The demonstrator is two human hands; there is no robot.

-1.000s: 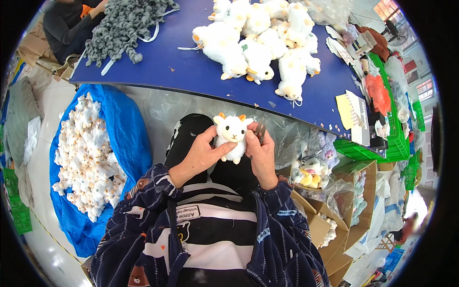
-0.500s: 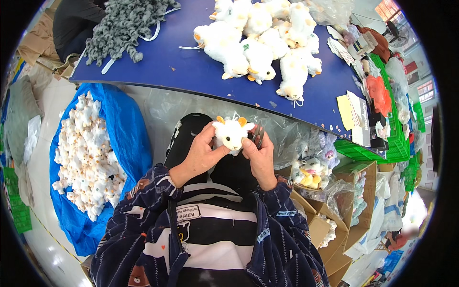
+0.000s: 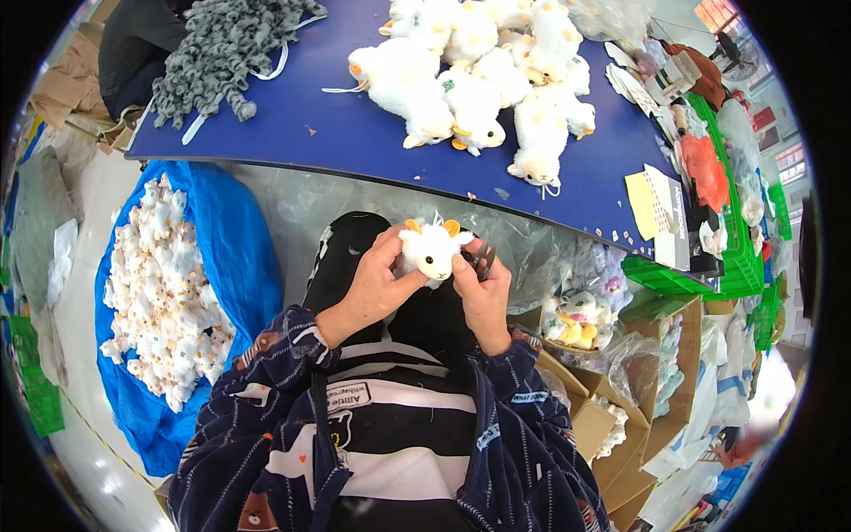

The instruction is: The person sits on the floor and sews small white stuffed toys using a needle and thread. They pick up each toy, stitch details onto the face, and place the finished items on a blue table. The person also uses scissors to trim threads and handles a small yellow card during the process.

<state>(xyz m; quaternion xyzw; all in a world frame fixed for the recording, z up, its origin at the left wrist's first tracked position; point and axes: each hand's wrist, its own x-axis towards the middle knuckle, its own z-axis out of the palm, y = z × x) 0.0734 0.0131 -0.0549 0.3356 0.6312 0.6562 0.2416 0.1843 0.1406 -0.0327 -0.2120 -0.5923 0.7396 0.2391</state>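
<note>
The fluffy white, orange-horned plush toy (image 3: 432, 248) is held head-up between fingers (image 3: 408, 283).

The toy (image 3: 433, 251) is white, the table (image 3: 355, 142) blue, the shirt (image 3: 403, 434) black-white striped.

A soft-toy workshop is showing here: white plush animals (image 3: 412, 84) and curly grey material (image 3: 222, 58) are lying on a blue worktable (image 3: 355, 133); a large blue sack (image 3: 244, 230) is bulging with small white toys (image 3: 168, 301); a cardboard box (image 3: 592, 430) is standing near coloured plush (image 3: 581, 333); green plastic crates (image 3: 743, 275) are standing at the right; someone in dark clothing (image 3: 133, 53) is occupying the table's left end.
</note>
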